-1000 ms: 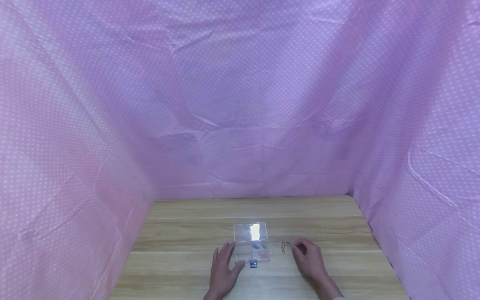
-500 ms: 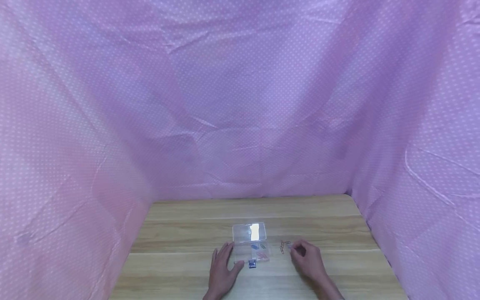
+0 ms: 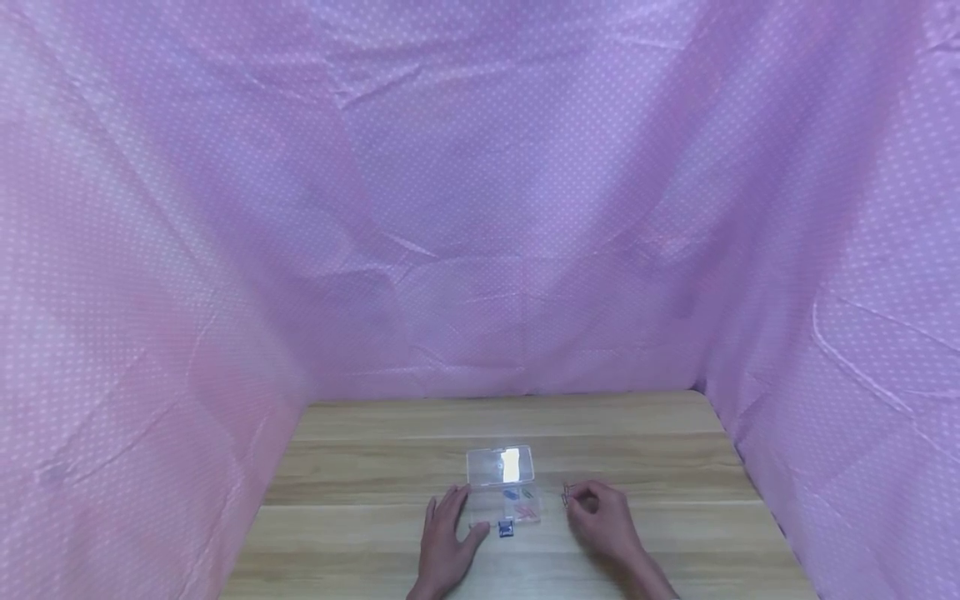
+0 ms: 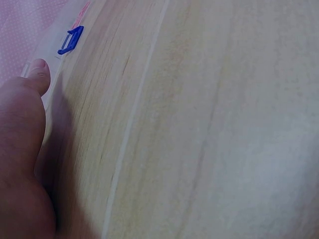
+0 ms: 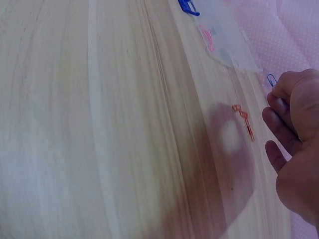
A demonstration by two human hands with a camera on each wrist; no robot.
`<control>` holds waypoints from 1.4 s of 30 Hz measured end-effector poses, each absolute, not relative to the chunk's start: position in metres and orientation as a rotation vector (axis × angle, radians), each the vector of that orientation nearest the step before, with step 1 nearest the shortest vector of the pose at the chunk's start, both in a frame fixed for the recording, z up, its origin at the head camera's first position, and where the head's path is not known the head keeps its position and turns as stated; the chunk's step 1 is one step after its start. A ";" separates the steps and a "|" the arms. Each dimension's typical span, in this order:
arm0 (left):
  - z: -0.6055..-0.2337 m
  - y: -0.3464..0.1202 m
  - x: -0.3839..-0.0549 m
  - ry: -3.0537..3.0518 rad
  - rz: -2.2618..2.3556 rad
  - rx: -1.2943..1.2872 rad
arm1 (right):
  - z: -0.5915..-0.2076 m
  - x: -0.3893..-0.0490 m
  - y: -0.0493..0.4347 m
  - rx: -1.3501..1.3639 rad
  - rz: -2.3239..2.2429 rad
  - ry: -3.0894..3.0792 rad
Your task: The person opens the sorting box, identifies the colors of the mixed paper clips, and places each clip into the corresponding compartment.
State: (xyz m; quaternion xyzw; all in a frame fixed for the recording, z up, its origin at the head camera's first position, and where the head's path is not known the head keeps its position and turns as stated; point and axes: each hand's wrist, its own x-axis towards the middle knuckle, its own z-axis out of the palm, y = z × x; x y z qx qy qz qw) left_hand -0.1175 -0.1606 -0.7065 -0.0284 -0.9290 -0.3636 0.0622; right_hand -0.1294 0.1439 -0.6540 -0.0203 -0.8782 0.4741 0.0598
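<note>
A clear plastic box (image 3: 486, 504) stands on the table with its lid raised. Blue, green and pink paper clips (image 3: 527, 512) lie in its right-hand compartments. My left hand (image 3: 444, 546) rests at the box's left side, fingers extended along it and thumb at the front edge. On the front of the box shows a blue latch (image 3: 506, 528). To the right, my right hand (image 3: 603, 518) pinches a blue paper clip (image 5: 271, 79) between thumb and forefinger. Just under that hand, orange paper clips (image 5: 243, 115) lie on the wood.
The transparent lid (image 3: 487, 467) tilts back behind the box and catches a bright reflection. A wood-grain table (image 3: 360, 467) carries everything. Pink dotted cloth (image 3: 480, 317) hangs at its back and both sides.
My right hand has moved a little left, over the loose clips, and a blue paper clip now shows in its fingertips. The left hand and the box have stayed in place.
</note>
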 end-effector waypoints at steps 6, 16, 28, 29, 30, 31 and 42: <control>-0.705 -0.160 -0.116 -2.815 -1.107 -0.081 | -0.650 -0.130 0.133 0.026 1.371 -2.611; -0.706 -0.160 -0.116 -2.838 -1.100 -0.076 | -0.648 -0.133 0.112 0.136 1.369 -2.629; -0.711 -0.161 -0.115 -2.770 -1.071 -0.115 | -0.650 -0.141 0.085 0.276 1.318 -2.667; -0.711 -0.160 -0.115 -2.758 -1.063 -0.121 | -0.650 -0.142 0.083 0.275 1.316 -2.676; -0.711 -0.160 -0.115 -2.750 -1.057 -0.125 | -0.649 -0.142 0.081 0.275 1.315 -2.685; -0.711 -0.160 -0.115 -2.741 -1.048 -0.129 | -0.648 -0.143 0.080 0.270 1.312 -2.695; -0.710 -0.160 -0.113 -2.782 -1.043 -0.099 | -0.650 -0.148 0.066 0.232 1.141 -2.698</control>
